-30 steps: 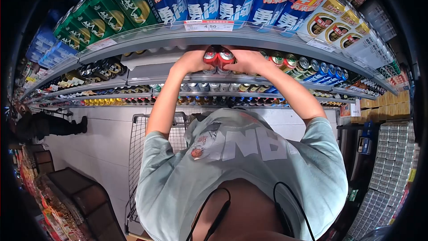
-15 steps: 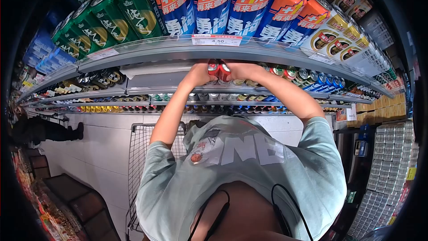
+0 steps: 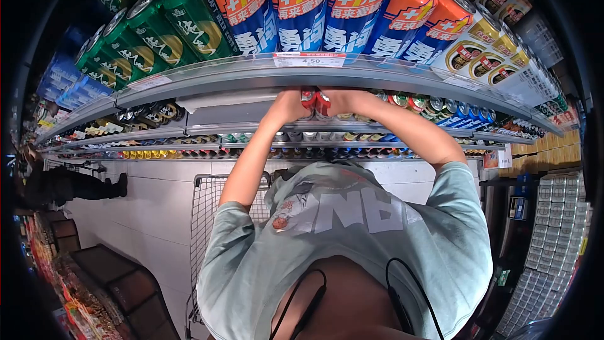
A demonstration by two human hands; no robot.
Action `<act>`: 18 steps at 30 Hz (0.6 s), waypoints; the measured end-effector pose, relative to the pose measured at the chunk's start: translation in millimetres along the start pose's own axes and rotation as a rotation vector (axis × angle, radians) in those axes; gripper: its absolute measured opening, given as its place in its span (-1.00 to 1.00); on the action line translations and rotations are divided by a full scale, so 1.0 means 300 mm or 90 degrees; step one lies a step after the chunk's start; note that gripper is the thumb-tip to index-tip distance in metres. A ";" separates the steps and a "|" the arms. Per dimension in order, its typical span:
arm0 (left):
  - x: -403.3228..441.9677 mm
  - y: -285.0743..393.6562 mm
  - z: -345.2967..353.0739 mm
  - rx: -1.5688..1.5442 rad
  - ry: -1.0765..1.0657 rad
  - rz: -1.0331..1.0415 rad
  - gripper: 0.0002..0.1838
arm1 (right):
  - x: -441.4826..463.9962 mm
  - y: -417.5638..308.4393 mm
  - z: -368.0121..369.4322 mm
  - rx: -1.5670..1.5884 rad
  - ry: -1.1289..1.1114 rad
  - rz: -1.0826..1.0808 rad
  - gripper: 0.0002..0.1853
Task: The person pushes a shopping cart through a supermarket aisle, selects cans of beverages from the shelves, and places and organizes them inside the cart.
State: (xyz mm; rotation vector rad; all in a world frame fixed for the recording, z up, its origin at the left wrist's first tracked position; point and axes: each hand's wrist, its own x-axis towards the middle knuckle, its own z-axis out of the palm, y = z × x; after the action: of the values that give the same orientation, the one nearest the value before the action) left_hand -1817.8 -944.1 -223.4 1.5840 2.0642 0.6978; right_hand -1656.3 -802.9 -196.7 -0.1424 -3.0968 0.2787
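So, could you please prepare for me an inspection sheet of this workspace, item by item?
Surface: grey shelf, below the upper shelf.
Job's things: two red cans, side by side.
Clutter: other cans right of the hands.
Hands: left hand and right hand hold the red cans from either side; fingers partly hidden.
Cables: black cord at the neck, apart from both hands.
Surroundings: wire cart; another person's leg, farther left.

A loose grey-green fabric T-shirt (image 3: pixel 352 244) with short sleeves (image 3: pixel 236 230) bears large whitish block letters (image 3: pixel 343 214) (a small round orange-brown printed mark (image 3: pixel 279 223) sits beside them); thin black cords (image 3: pixel 313 302) with thicker sections frame the neckline (image 3: pixel 340 256).
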 end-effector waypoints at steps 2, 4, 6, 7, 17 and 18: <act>-0.002 0.005 -0.003 -0.001 0.008 0.004 -0.19 | 0.001 0.017 0.026 0.022 0.005 0.007 -0.27; -0.006 0.012 -0.010 -0.010 0.001 -0.002 -0.18 | 0.001 -0.003 -0.009 0.010 0.029 0.001 -0.30; -0.013 0.016 -0.013 -0.018 0.010 0.007 -0.17 | -0.005 -0.029 -0.061 0.000 0.054 -0.004 -0.32; -0.016 0.017 -0.015 -0.027 0.018 0.015 -0.17 | -0.011 -0.051 -0.102 -0.007 0.005 0.016 -0.29; -0.038 -0.004 0.005 -0.099 0.096 0.144 -0.16 | -0.004 0.022 -0.058 0.034 -0.034 -0.020 -0.14; -0.046 0.008 -0.001 -0.100 0.101 0.142 -0.16 | -0.004 0.016 -0.066 0.032 -0.035 -0.024 -0.14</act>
State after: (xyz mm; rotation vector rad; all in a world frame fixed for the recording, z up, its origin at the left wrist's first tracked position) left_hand -1812.9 -956.9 -221.1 1.7312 1.9013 1.0694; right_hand -1653.9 -794.8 -178.0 -0.0760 -3.1403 0.3650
